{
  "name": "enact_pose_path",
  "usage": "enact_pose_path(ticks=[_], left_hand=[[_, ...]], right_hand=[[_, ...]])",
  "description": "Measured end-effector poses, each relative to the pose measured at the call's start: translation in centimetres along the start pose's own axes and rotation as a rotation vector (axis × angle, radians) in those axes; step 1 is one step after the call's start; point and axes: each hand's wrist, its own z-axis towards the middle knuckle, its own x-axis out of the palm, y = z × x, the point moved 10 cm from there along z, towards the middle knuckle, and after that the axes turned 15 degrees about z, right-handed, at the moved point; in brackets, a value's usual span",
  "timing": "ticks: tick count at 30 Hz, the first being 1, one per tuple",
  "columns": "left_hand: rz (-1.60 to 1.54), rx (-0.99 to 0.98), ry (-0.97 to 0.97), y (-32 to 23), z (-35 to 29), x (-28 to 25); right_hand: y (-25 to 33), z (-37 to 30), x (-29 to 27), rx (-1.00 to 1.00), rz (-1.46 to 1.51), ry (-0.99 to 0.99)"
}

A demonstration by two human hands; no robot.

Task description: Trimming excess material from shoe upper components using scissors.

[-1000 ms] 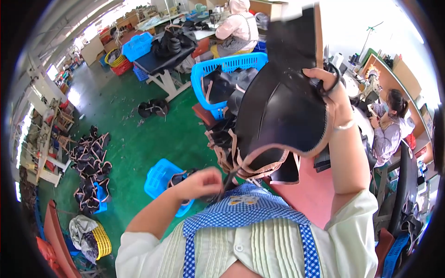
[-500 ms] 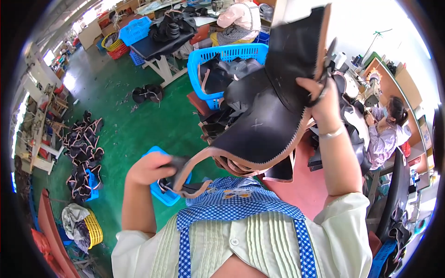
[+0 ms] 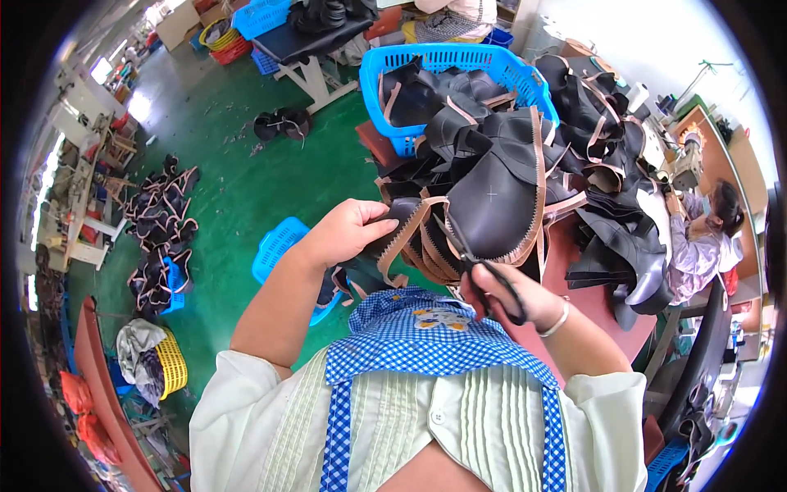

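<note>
My left hand pinches the edge of a black leather piece with a tan, zigzag-cut border. In my right hand is a pair of scissors, fingers through the dark handles. Their blades point up and left, close to the tan border where leather pieces meet. Beyond them a broad black leather piece, marked with a small pale cross, lies on a heap of similar pieces. Whether the blades touch any leather, I cannot tell.
A blue basket of leather pieces stands behind the heap. More pieces cover the reddish table at right. A co-worker sits at a sewing machine. A second blue basket is on the green floor, left.
The large leather piece has gone from my raised right hand onto the heap. My right hand has come down toward my body with the scissors. My left hand has moved up and right.
</note>
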Motion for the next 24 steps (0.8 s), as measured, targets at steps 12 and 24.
enact_pose_path(ticks=[12, 24], left_hand=[[-0.203, 0.077, -0.174, -2.5, -4.4, -3.1], [-0.684, 0.718, 0.371, -4.4, -7.7, -6.9]], right_hand=[[1.6, 2.6, -1.1, -0.307, 0.053, -0.406], [16.1, -4.5, 6.2, -0.686, 0.456, -0.291]])
